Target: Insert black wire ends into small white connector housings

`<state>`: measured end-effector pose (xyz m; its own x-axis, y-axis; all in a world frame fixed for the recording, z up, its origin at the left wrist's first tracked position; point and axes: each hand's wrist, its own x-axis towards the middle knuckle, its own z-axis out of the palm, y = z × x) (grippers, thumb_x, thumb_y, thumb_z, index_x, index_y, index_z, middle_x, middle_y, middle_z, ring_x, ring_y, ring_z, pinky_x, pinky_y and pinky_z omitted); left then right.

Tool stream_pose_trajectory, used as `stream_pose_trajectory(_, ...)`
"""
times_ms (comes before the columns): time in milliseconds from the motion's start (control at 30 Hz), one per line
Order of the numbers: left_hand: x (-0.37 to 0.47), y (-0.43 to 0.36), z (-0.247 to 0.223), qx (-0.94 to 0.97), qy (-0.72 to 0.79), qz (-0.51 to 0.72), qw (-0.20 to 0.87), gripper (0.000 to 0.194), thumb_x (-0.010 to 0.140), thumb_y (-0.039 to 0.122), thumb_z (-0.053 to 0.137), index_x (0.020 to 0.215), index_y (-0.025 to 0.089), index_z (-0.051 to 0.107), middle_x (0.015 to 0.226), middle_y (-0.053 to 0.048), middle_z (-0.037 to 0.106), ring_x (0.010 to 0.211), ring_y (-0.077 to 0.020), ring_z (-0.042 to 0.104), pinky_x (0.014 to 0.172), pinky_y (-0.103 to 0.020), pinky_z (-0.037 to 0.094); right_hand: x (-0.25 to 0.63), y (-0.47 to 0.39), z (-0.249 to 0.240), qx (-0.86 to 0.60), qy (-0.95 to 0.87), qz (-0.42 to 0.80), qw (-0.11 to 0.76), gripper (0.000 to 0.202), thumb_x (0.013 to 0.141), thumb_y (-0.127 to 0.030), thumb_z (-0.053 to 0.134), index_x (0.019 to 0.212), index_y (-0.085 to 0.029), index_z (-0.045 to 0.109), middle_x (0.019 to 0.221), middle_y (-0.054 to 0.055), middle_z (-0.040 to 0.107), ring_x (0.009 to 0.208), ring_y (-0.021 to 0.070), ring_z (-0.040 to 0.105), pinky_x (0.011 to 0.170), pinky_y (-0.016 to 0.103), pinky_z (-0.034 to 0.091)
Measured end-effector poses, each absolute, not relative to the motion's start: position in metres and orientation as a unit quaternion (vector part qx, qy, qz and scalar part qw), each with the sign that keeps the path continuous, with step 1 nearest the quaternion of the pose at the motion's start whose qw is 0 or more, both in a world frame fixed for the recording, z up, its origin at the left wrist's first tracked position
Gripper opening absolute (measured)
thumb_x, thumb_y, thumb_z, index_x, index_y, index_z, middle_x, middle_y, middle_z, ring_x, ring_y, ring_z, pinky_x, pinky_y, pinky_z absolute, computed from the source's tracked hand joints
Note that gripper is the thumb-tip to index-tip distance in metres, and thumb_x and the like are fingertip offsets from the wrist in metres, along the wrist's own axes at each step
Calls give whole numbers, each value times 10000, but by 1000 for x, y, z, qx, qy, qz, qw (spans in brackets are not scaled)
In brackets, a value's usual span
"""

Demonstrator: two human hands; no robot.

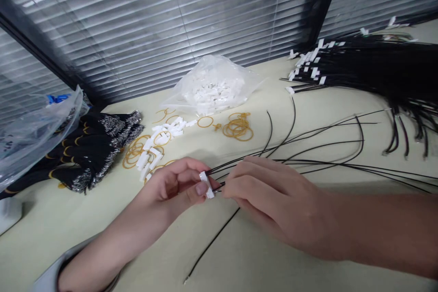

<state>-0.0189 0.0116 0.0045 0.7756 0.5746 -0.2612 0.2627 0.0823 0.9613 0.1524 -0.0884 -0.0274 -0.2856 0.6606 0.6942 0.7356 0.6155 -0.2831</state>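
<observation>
Between the thumb and fingers of my left hand is a small white connector, held upright and slightly tilted. Several black wires run from its right side toward the right. My right hand pinches a black wire whose bare metal tip points at the connector's lower part, very close to it. Its fingertips are partly hidden behind the hand. One loose black wire extends from under my right hand down to the lower left.
A clear bag of white connectors lies by the blinds. Loose white connectors and yellow rubber bands are scattered before it. Bundled black wires lie left under a plastic bag; a large wire pile with white connectors lies right.
</observation>
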Motion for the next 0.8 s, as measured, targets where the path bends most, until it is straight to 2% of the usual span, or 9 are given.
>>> stream_pose_trajectory(200,-20,12,5,671,304,117,667,94,827,218,590,919,211,578,797,16,631,762,-103,554,726,-212,434,153,-89,-26,-421,-808,-38,409,204,880,-41,338,817,-113,517,765,33,553,722,106,463,688,223,423)
stream_pose_trajectory(400,-20,12,9,677,321,108,653,88,833,216,579,920,211,568,810,7,636,749,-105,548,715,-205,424,155,-92,-23,-443,-821,-40,357,201,874,-52,334,817,-150,500,824,-3,555,750,91,449,702,175,391)
stream_pose_trajectory(633,-20,13,10,680,324,115,647,111,812,232,600,917,202,578,806,-10,638,744,-126,550,695,-219,422,155,-91,-22,-447,-821,-49,352,220,864,-45,336,782,-140,517,778,12,550,703,98,453,632,185,391)
stream_pose_trajectory(800,-20,13,9,680,328,111,647,116,810,233,606,918,207,575,790,3,630,732,-110,540,670,-194,412,155,-91,-21,-445,-823,-62,348,245,872,-45,332,778,-123,544,762,33,557,694,108,453,639,206,408)
